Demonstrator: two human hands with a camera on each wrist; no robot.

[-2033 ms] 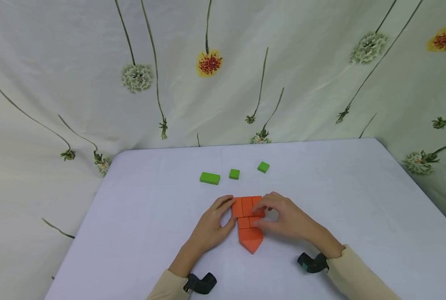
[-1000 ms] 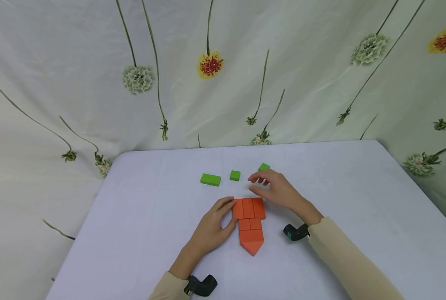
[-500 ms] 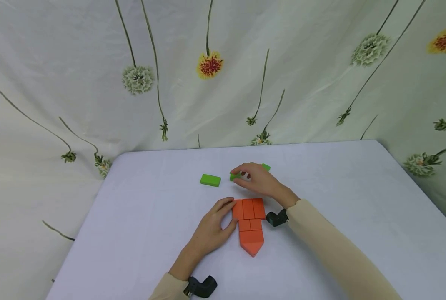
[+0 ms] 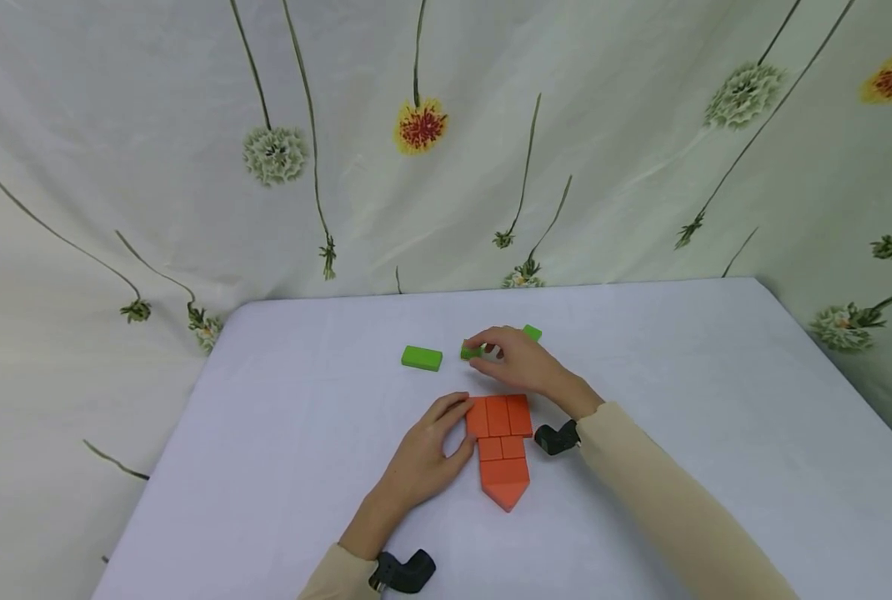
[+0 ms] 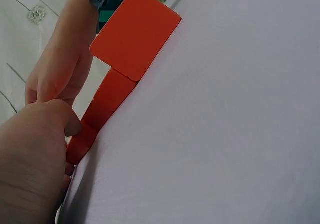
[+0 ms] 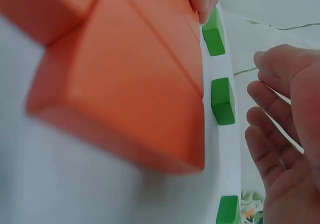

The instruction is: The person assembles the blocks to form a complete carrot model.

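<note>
Several orange blocks (image 4: 498,417) lie edge to edge on the table, ending in a point toward me. My left hand (image 4: 419,458) holds the left side of the wider far row, thumb on the near side and fingertips at the far left corner. In the left wrist view the thumb touches an orange block (image 5: 82,139). My right hand (image 4: 517,358) hovers over the small middle green block (image 4: 470,352), thumb and fingers spread around it. The right wrist view shows a gap between those bent fingers (image 6: 270,104) and the green block (image 6: 223,101).
A longer green block (image 4: 421,358) lies to the left of the middle one. Another small green block (image 4: 533,332) lies behind my right hand, partly hidden. The white table (image 4: 303,400) ends at a flower-print cloth (image 4: 603,167). Each wrist wears a black camera (image 4: 558,437).
My right hand has left the orange blocks, moved away from me and then left to the middle green block. For the last half second it has barely moved. The left hand stays put.
</note>
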